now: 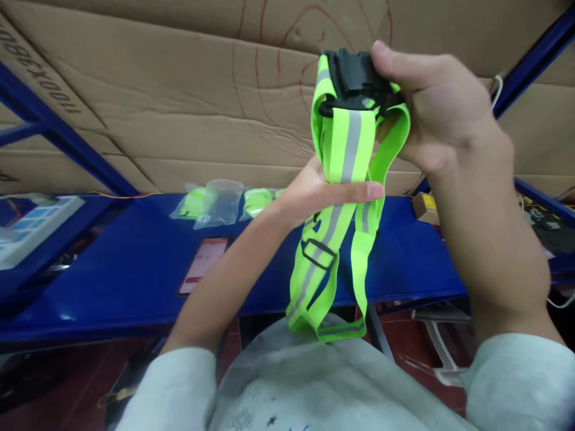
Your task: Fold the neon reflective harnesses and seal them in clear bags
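A neon-yellow reflective belt (353, 143) with a grey stripe hangs in folds in front of my chest, above the blue table. My right hand (442, 108) grips its upper end by the black buckle (357, 72), thumb on the buckle's edge; its other fingers are mostly behind the straps. My left hand (332, 188) is wrapped round the folded straps lower down, thumb across the front and the remaining fingers hidden behind. Below that hand a black slider (318, 254) sits on one strap, and the loose loops dangle near my shirt.
On the blue table (121, 263) lie a phone (204, 264) and clear bags with neon-yellow belts (197, 202). A small cardboard box (424, 208) stands at the right, a white panel (38, 227) at the left. Cardboard (179, 90) forms the back wall between blue posts.
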Demonstrator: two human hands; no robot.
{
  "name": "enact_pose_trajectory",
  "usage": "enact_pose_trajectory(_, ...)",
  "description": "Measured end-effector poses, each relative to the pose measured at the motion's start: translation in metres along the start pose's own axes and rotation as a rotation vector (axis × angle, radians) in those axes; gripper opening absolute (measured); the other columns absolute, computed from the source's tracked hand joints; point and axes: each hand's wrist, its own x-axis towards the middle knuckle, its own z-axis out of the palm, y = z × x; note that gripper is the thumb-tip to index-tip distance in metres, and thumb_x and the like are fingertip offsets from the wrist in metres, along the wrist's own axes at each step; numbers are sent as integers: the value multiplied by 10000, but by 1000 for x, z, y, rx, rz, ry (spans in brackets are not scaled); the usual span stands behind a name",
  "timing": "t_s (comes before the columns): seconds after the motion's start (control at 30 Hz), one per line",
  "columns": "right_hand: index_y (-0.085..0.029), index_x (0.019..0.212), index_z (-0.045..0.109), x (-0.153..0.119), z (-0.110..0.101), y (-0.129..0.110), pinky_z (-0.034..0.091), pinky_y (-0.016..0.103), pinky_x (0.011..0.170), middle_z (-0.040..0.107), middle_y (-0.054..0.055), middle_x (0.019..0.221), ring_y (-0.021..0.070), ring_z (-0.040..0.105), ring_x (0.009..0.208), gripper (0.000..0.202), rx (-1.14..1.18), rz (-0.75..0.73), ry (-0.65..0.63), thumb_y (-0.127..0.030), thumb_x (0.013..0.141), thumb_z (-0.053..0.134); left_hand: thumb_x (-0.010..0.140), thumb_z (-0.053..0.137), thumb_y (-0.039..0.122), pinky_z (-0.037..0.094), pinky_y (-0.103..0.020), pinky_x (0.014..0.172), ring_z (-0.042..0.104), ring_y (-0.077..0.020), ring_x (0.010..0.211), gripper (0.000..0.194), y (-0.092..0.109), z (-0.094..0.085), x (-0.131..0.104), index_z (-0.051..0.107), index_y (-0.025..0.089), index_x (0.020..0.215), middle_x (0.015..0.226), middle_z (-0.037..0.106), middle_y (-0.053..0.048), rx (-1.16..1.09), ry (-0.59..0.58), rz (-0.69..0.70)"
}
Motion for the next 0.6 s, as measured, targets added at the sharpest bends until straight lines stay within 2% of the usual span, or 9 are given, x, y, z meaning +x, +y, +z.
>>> enact_pose_trajectory(0.1,-199,835,592,0,3,12,581,260,716,670,29,840,150,635,815,241,68,-1,0,-271,1051,513,746,874,290,630,-394,856,748,-251,951,423,-12,3,-3,699,172,1113,977,744,-54,-43,88,-131)
enact_pose_trajectory(0.17,-195,873,598,-2,-4,20,536,235,645,646,11,809,124,589,729,175,-29,-15,-35,-283,1024,586,739,853,262,615,-353,793,729,-206,850,406,-15,4,-6,710,174,1109,899,725,-28,-52,106,-197)
enact_pose_trajectory(0.23,-182,968,651,-4,-17,27,515,225,644,666,11,854,116,588,738,187,-195,-17,-175,-366,980,684,713,846,255,593,-322,781,710,-188,835,384,-19,4,-10,726,168,1067,877,715,-23,-38,77,-264)
enact_pose_trajectory(0.33,-188,1135,704,-10,-39,36,532,228,712,712,34,1047,132,628,857,370,-388,-27,-403,-491,925,740,675,865,270,575,-322,830,696,-198,904,389,-25,2,-18,736,168,1027,924,728,-39,6,21,-321)
enact_pose_trajectory(0.43,-207,1092,720,-18,-52,43,514,219,677,716,16,1002,125,610,825,384,-453,-16,-508,-518,874,781,659,886,272,559,-335,893,685,-207,982,394,-34,-1,-26,733,179,1009,1007,743,-39,31,14,-344)
enact_pose_trajectory(0.5,-213,1021,713,-26,-54,48,502,229,669,702,3,880,128,598,789,377,-432,-9,-456,-528,839,810,654,896,270,551,-335,910,680,-204,1003,396,-38,-3,-30,733,188,1006,1033,742,-29,26,-22,-356)
enact_pose_trajectory(0.6,-219,996,692,-40,-49,58,519,267,740,694,6,824,157,628,852,381,-370,-51,-237,-565,860,775,633,907,262,549,-329,895,675,-196,974,390,-41,-6,-36,736,198,977,1005,738,-16,22,-68,-364)
